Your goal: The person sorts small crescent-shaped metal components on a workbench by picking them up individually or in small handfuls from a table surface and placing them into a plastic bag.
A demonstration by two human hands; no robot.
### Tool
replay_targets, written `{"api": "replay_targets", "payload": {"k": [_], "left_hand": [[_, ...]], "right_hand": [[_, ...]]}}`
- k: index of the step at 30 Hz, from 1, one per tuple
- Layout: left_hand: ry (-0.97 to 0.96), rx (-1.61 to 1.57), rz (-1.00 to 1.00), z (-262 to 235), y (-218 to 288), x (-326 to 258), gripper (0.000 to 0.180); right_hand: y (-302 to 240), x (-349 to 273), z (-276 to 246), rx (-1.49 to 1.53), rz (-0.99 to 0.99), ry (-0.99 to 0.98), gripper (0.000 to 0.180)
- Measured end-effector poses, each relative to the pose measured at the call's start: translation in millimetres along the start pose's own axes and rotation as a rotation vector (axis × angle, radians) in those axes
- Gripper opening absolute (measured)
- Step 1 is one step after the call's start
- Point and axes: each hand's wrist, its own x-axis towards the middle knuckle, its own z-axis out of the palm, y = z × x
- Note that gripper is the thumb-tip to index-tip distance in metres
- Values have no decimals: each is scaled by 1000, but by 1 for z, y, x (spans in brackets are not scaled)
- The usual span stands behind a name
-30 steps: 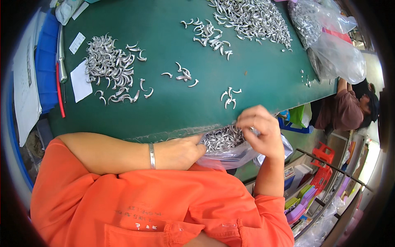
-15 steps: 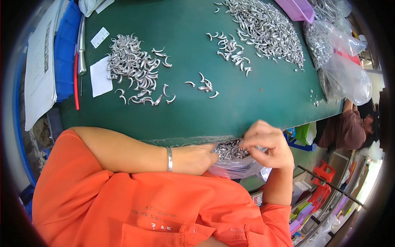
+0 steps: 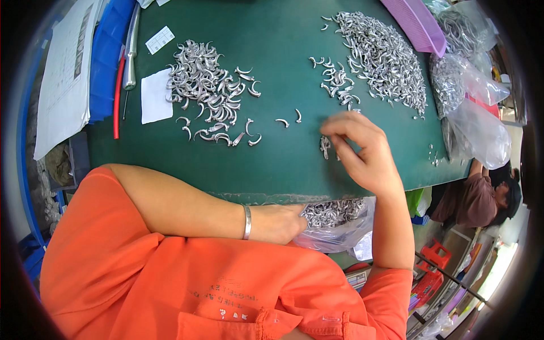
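Observation:
My right hand [image 3: 365,150] is over the green tabletop, slightly blurred, its fingers bent and apart from the thumb. A few curved, claw-shaped silver metal pieces [image 3: 324,147] lie on the table at its fingertips. Below the table's near edge, my left hand [image 3: 277,224], with a metal bangle at the wrist, is closed at the rim of a clear plastic bag [image 3: 326,241]; its fingertips are partly hidden. More of the metal pieces [image 3: 334,212] fill this bag. Two single curved pieces [image 3: 298,115] lie to the left of my right hand.
A heap of curved pieces [image 3: 207,85] lies left, beside white paper [image 3: 156,96]. A larger heap [image 3: 385,59] spreads at the far right, near a purple basket [image 3: 416,25] and filled plastic bags [image 3: 479,133]. A blue tray [image 3: 110,62] stands left. Another person [image 3: 473,195] is at right.
My right hand has moved from over the bag up onto the tabletop. A few curved pieces from the small middle group have shifted toward the near edge beside it. My left hand stays at the bag.

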Motion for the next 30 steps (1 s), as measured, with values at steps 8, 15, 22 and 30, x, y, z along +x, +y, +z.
{"api": "replay_targets", "payload": {"k": [8, 15, 22, 30], "left_hand": [[-13, 11, 27, -3, -1, -1, 29], [34, 20, 59, -1, -3, 1, 28], [24, 101, 89, 2, -7, 3, 25], [48, 71, 75, 4, -8, 2, 26]], "right_hand": [[7, 12, -14, -31, -12, -173, 29], [15, -13, -13, 80, 96, 92, 35], [11, -80, 9, -74, -89, -42, 26], [2, -67, -38, -6, -24, -258, 20]]}}
